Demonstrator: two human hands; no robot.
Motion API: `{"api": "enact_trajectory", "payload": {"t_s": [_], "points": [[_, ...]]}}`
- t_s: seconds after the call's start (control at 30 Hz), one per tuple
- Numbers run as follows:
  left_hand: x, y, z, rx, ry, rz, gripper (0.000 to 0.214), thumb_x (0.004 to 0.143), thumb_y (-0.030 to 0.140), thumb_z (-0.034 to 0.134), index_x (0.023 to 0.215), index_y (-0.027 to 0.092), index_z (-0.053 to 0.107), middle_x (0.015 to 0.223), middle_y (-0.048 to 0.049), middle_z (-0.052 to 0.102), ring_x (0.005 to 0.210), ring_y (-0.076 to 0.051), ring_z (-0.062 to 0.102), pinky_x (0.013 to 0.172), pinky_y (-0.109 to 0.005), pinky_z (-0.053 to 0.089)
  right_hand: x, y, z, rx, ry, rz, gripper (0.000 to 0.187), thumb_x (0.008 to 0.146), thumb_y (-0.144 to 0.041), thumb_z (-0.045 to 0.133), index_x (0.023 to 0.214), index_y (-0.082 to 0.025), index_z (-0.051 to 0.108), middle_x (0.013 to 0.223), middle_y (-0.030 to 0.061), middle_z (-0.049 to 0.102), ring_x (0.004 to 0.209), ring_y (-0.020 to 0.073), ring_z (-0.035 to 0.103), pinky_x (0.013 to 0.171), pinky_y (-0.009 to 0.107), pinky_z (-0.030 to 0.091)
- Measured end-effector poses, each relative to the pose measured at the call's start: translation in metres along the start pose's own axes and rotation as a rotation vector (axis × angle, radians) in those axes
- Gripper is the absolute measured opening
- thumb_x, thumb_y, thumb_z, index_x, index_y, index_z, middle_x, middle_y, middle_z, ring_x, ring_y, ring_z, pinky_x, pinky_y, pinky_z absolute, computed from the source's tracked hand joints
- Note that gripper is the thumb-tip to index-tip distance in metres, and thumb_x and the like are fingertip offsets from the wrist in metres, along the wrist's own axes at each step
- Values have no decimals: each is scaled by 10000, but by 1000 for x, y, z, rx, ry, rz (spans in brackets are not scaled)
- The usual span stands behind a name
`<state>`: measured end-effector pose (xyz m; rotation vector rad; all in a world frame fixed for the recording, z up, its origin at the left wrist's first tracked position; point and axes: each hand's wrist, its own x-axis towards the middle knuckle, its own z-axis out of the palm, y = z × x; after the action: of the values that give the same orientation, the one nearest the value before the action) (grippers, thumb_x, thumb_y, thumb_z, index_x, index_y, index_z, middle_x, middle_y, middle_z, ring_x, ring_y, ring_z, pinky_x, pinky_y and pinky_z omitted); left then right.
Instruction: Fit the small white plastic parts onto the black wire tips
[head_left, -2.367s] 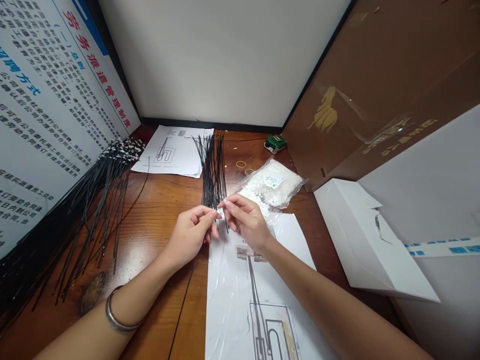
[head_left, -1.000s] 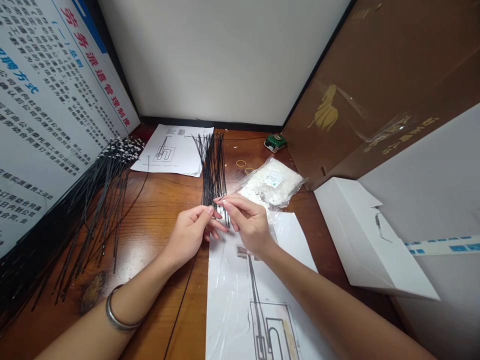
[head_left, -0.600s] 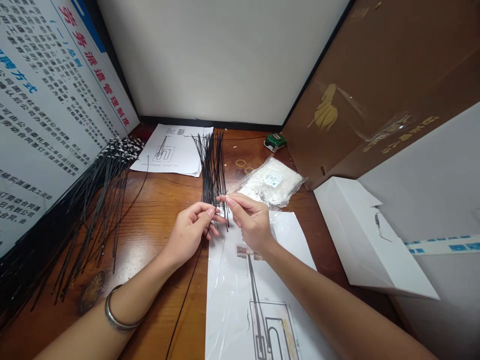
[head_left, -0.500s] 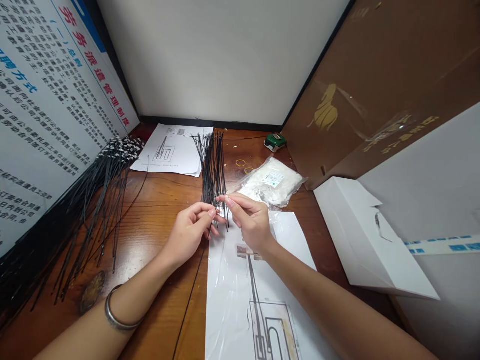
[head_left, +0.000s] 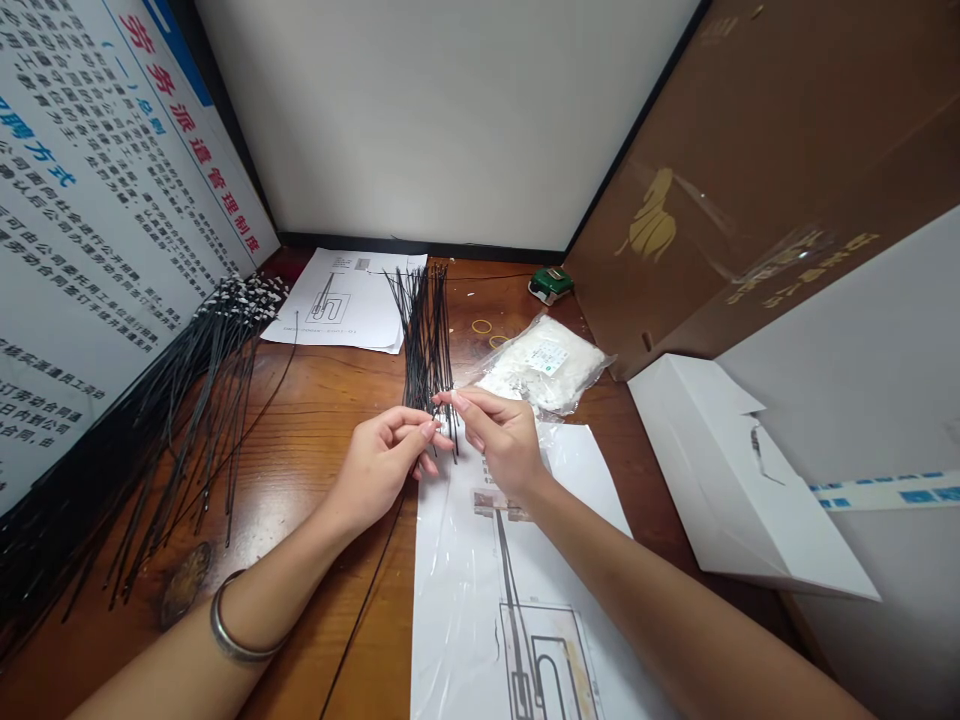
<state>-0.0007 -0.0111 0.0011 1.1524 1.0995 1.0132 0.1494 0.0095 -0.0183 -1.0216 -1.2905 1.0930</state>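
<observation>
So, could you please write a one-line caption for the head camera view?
Left hand and right hand pinch a thin black wire beside a wire bundle on a wooden table.

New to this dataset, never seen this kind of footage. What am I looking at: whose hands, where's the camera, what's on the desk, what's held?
One camera, worn on a person's head, looks forward and down at a wooden desk; there is no robot. The two bare hands are that person's own. The left hand and right hand meet fingertip to fingertip, pinching a thin black wire that trails back toward the camera; something small and white sits at the pinch, too small to identify. Just behind lies a bundle of black wires. A larger pile with white-tipped ends lies left, a bag of white parts right, and a printed drawing under clear film sits beneath the right forearm.
</observation>
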Motion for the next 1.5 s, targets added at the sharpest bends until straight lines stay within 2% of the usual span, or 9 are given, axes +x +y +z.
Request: {"api": "enact_trajectory", "payload": {"t_s": [0.17, 0.4, 0.73, 0.97, 1.17, 1.37, 1.5], "points": [[0, -2, -1, -14, 8, -27, 247, 746, 354, 676, 801, 121, 614, 741, -79, 733, 516, -112, 611, 487, -212, 438, 0, 1, -1, 26, -10, -9, 228, 812, -359, 616, 813, -183, 760, 513, -10, 508, 465, 101, 422, 419, 253, 306], [0, -2, 0, -54, 18, -39, 285, 711, 377, 712, 792, 127, 603, 720, -78, 735, 518, -116, 606, 500, -221, 447, 2, 3, -1, 133, -2, 75, 249, 784, -368, 637, 833, -159, 763, 498, -25, 505, 417, 65, 296, 408, 256, 222], [1, -1, 1, -69, 26, -63, 325, 661, 375, 758, 802, 126, 603, 693, -77, 736, 523, -127, 622, 492, -214, 439, 3, 3, -1, 149, 17, 137, 239, 762, -360, 651, 806, -148, 750, 428, -65, 398, 414, 67, 259, 418, 260, 189], [-1, 1, -1, -85, -13, -47, 364, 745, 468, 675, 835, 116, 648, 787, -115, 747, 540, -143, 632, 505, -241, 457, 4, 8, -3, 247, 0, 118, 234, 789, -361, 648, 850, -158, 746, 403, -79, 363, 408, 68, 245, 412, 255, 183], [-2, 1, -3, -55, -89, -42, 316, 762, 422, 673, 842, 116, 675, 750, -102, 743, 553, -145, 630, 533, -246, 442, 4, 7, -4, 280, -43, 100, 219, 805, -359, 633, 856, -175, 740, 390, -86, 364, 382, 66, 241, 410, 257, 171], [-1, 1, -3, -55, -74, -48, 279, 743, 380, 702, 823, 117, 656, 684, -78, 728, 547, -137, 617, 538, -236, 435, 4, 5, -4, 278, -67, 96, 201, 819, -348, 625, 849, -183, 736, 397, -79, 392, 380, 67, 251, 404, 252, 177], [0, 1, -4, -60, -96, -53, 297, 786, 409, 646, 815, 114, 668, 669, -80, 720, 529, -131, 599, 530, -236, 432, 4, 9, -5, 279, -72, 76, 183, 829, -344, 616, 834, -200, 728, 450, -54, 479, 391, 65, 255, 407, 250, 193]]}}
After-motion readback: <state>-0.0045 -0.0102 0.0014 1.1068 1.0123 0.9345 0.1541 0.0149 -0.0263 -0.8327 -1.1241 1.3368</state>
